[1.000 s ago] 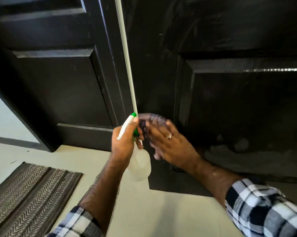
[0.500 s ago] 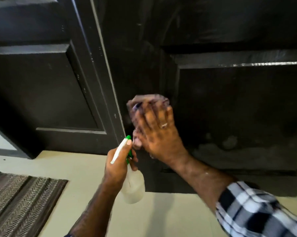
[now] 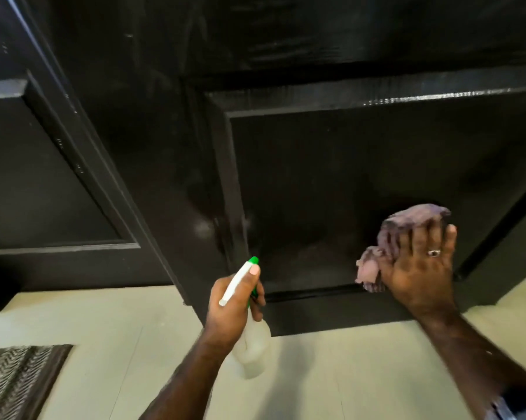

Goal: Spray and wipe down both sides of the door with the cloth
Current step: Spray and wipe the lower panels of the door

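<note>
Your cloth [image 3: 407,237] sits bunched against the lower recessed panel of the dark door [image 3: 316,177], pressed flat under your right hand [image 3: 419,265], fingers spread. It looks soft and light; keep your palm over the middle so it doesn't slip. Your left hand [image 3: 234,304] grips the spray bottle [image 3: 252,350] by its neck. The door's other side is hidden.

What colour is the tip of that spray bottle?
Bright green, on the spray bottle with its white trigger, seen from the head view.
</note>
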A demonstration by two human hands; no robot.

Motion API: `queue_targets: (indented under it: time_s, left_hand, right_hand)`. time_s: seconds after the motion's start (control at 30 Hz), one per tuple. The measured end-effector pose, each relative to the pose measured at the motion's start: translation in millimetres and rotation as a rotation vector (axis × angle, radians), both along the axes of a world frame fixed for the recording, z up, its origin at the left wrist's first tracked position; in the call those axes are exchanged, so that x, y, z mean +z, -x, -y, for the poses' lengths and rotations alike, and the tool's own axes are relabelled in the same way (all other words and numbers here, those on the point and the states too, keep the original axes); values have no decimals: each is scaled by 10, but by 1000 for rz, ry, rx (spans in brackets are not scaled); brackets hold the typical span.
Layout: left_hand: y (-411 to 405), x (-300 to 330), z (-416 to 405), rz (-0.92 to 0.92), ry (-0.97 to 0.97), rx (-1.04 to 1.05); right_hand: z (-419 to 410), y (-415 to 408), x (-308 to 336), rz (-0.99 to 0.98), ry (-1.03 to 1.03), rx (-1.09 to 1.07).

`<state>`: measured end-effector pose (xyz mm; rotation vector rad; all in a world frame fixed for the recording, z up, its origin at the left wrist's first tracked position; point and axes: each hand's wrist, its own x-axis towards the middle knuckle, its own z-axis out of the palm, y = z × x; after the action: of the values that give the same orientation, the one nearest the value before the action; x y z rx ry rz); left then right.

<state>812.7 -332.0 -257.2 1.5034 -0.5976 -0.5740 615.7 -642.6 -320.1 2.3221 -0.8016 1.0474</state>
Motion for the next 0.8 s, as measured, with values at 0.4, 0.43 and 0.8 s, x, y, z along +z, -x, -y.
queue_targets:
  time_s: [0.4, 0.43, 0.8]
  left_hand:
    - [699, -288, 1179, 61, -286, -119]
    - [757, -313, 1248, 64, -306, -109]
    - [813, -208, 1415, 8, -187, -42]
  right_hand:
    - [384, 477, -104, 1513, -1340, 22]
    - [388, 513, -96, 1552, -1318, 30]
    - [337, 173, 224, 1521, -935, -312]
